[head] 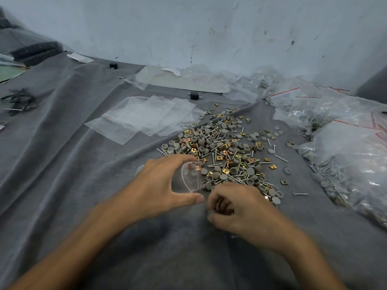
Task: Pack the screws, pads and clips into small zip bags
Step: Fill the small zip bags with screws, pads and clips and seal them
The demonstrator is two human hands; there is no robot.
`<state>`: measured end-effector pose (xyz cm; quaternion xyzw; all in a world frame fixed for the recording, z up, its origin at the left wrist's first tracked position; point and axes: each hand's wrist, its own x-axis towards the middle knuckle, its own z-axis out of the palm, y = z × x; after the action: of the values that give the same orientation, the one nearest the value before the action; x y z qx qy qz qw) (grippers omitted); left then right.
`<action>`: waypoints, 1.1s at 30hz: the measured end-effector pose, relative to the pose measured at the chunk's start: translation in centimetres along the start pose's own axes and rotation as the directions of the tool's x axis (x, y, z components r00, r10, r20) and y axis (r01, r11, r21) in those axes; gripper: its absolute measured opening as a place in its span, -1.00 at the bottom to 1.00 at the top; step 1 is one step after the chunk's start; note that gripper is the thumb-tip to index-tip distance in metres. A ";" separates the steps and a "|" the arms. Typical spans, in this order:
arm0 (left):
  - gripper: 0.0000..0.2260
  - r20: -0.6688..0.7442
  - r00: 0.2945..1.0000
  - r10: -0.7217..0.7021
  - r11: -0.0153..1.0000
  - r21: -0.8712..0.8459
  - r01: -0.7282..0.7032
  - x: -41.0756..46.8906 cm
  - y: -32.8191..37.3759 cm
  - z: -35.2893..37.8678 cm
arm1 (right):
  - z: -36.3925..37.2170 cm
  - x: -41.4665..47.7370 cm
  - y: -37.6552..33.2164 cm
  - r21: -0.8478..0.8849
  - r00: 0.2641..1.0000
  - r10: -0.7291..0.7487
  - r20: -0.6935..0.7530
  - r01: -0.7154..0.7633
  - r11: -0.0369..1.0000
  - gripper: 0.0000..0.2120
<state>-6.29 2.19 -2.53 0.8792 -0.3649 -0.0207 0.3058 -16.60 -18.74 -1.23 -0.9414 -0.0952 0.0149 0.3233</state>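
Left grip (163, 185) round zip bag (189, 178) at near edge of pile (222, 149)

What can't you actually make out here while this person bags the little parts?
1. Head view: what the right hand holds; its curled fingers and motion blur hide it.
2. How many parts are in the small zip bag the left hand grips; fingers and glare cover it.
3. The filled bags on the right: cut off by the frame edge.
4. The dark bundle far left: too small and blurred to identify.

Left hand (159, 185) grips wide; right hand (236, 208) curls, blurred.
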 end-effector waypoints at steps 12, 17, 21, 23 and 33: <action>-0.27 0.003 0.998 0.069 0.995 0.068 -0.069 0.0 0.5 1.1 | 1.4 1.7 -0.4 0.549 0.923 0.195 -0.332 0.021 0.835 -0.83; -0.27 -0.025 0.998 0.056 0.998 0.031 -0.055 -0.2 0.4 0.9 | 1.6 1.9 -0.1 0.546 0.910 0.185 -0.372 0.053 0.836 -0.83; -0.25 -0.020 0.998 0.052 0.999 0.014 -0.052 -0.3 0.6 0.7 | 1.5 1.9 -0.4 0.560 0.933 0.148 -0.329 0.067 0.826 -0.80; -0.26 -0.028 0.999 0.044 0.999 0.011 -0.043 -0.3 0.6 0.5 | 0.8 1.7 -0.3 0.579 0.930 0.147 -0.337 0.081 0.811 -0.81; -0.20 -0.005 1.000 -0.025 0.999 -0.025 0.025 -0.5 1.1 -0.5 | -2.8 -0.4 3.4 -0.046 0.960 0.224 -0.166 -0.234 0.971 -0.92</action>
<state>-7.20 2.17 -1.61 0.8798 -0.3529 -0.0270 0.3174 -16.16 -23.09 -1.10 -0.9543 0.0400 -0.0263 0.2949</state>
